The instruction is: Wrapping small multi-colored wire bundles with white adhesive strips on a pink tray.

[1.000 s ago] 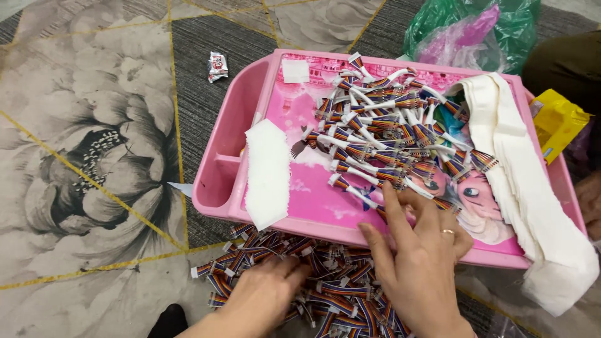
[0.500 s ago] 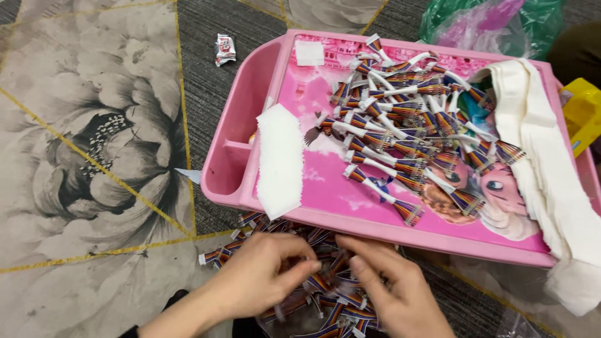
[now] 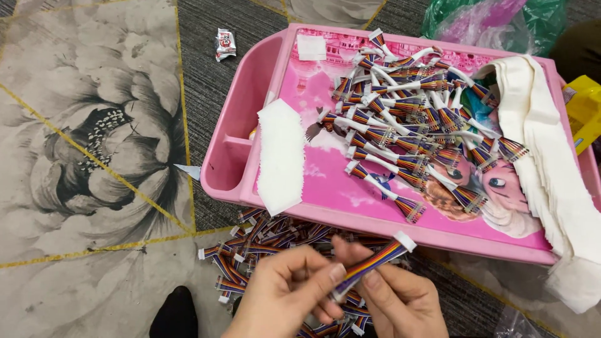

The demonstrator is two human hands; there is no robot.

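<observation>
Lifted off the pile since earlier, the ribbon cable (image 3: 374, 261) — pinched by left hand (image 3: 285, 297) and right hand (image 3: 400, 300) — slants up-right.

Both hands, the left hand (image 3: 285, 297) and the right hand (image 3: 400, 300), are seen bare; no sleeves are worn at the wrists, and the nails are kept short.

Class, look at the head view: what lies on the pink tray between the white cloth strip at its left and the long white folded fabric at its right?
A heap of short rainbow ribbon cables with white ends, on the pink tray, between the white cloth strip and the folded fabric.
</observation>
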